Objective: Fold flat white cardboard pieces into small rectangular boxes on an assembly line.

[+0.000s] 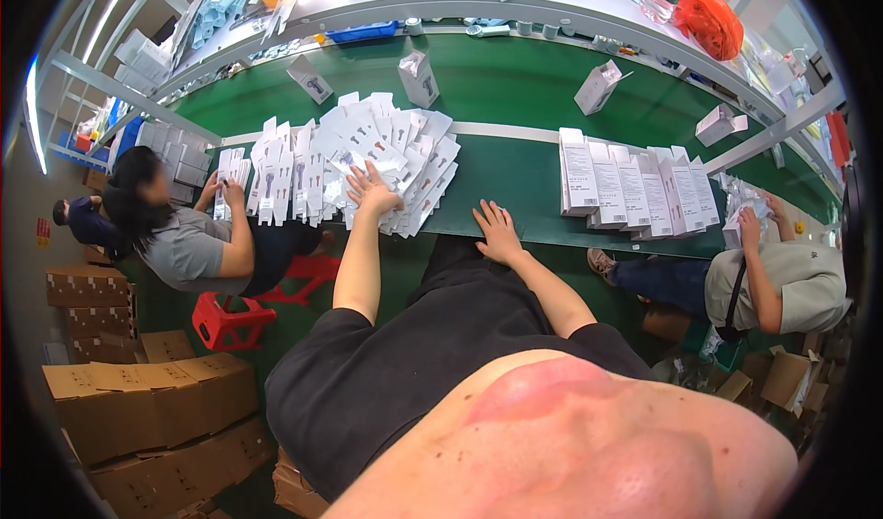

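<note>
My left hand [371,190] lies with spread fingers on a fanned pile of flat white cartons [405,142], which bear pictures of a small device. It presses or rests on the pile's near side; no carton is gripped. More flat cartons [276,174] overlap to the left. My right hand [498,232] rests palm down, fingers apart, on the near edge of the dark green worktable [492,165], holding nothing. To its right stands a row of folded white boxes [635,188], set closely side by side.
Beyond the table runs a green conveyor belt [515,68] carrying several white boxes [418,79]. A cluttered shelf [441,4] spans above it. One person [189,234] works at the left, another [782,280] at the right. A red stool [230,321] and brown cardboard boxes [156,399] stand on the floor.
</note>
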A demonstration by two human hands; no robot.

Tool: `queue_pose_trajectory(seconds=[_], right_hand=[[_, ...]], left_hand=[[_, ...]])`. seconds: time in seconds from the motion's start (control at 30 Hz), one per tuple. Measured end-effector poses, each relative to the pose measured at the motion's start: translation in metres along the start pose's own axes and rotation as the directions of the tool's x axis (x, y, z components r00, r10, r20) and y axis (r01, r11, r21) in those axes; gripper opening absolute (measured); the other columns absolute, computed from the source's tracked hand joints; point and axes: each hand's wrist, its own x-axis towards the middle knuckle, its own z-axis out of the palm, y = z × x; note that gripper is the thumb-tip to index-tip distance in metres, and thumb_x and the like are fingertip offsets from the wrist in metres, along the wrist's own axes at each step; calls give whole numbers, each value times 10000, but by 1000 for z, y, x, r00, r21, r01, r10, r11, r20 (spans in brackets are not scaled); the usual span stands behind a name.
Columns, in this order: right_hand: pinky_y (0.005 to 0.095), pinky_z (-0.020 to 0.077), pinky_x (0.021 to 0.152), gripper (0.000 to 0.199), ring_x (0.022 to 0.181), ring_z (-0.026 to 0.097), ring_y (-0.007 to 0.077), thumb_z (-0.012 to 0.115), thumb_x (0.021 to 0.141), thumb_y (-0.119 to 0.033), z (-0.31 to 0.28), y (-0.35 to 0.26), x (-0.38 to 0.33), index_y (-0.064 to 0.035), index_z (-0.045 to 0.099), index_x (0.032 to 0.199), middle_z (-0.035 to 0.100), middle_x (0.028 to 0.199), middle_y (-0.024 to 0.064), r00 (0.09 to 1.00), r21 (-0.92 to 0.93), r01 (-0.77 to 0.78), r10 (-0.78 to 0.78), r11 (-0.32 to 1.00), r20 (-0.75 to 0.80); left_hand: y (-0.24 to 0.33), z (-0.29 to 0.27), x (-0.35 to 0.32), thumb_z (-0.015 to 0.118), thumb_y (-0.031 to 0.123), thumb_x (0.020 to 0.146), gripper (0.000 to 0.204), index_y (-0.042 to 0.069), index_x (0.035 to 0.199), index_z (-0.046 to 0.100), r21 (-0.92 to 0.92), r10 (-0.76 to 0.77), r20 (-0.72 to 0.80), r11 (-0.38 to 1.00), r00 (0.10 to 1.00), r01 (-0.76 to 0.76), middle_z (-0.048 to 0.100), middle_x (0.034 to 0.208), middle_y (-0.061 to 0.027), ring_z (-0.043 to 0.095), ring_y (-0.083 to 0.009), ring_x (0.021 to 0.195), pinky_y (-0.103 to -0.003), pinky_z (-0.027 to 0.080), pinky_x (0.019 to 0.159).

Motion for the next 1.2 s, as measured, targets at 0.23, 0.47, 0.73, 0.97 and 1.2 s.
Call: queue_pose_trajectory(seconds=[0.23, 0.47, 0.73, 0.97, 1.2], right_hand=[[493, 143, 1247, 825, 1564, 124, 320, 671, 831, -260, -4, 3, 1, -106, 331, 1567, 159, 1689, 131, 999, 11, 8, -8, 1000, 43], [493, 132, 1250, 834, 1567, 108, 317, 678, 841, -267, -4, 3, 2, -108, 314, 1574, 136, 1696, 128, 998, 7, 4, -4, 1000, 64], [492, 139, 1241, 848, 1564, 119, 306, 701, 838, -283, -3, -1, -1, -121, 317, 1576, 131, 1698, 110, 998, -66, -3, 7, 998, 58], [491, 153, 1239, 831, 1560, 130, 307, 691, 836, -270, -2, -3, 1, -124, 329, 1569, 138, 1697, 107, 999, -124, -1, 7, 992, 47], [467, 216, 1226, 769, 1530, 232, 308, 684, 843, -272, -4, 7, 3, -127, 390, 1538, 259, 1656, 117, 1000, -22, 16, -16, 1000, 7]], left_hand=[[-1, 1, 1, 854, 264, 611, 1405, 21, 1600, -113, 0, 6, -8, 1000, 1000, -6, -245, 1582, -390, -241, -546, 1473, -663, -60, 1175], [-4, 7, 5, 876, 264, 601, 1420, 35, 1605, -103, 0, -16, -33, 1000, 999, 16, -217, 1608, -354, -215, -515, 1495, -618, -48, 1200], [-9, 12, 10, 870, 269, 615, 1418, 49, 1604, -122, 0, -8, -29, 1000, 1000, 8, -256, 1593, -360, -237, -526, 1483, -641, -65, 1186], [-5, 5, 6, 871, 263, 617, 1417, 57, 1606, -123, -1, -5, -17, 1000, 1000, 5, -246, 1600, -353, -233, -513, 1491, -634, -51, 1193], [-8, -2, -3, 872, 276, 621, 1404, 53, 1609, -101, 22, 6, -32, 1000, 999, -6, -210, 1607, -359, -185, -520, 1500, -642, -23, 1194]])
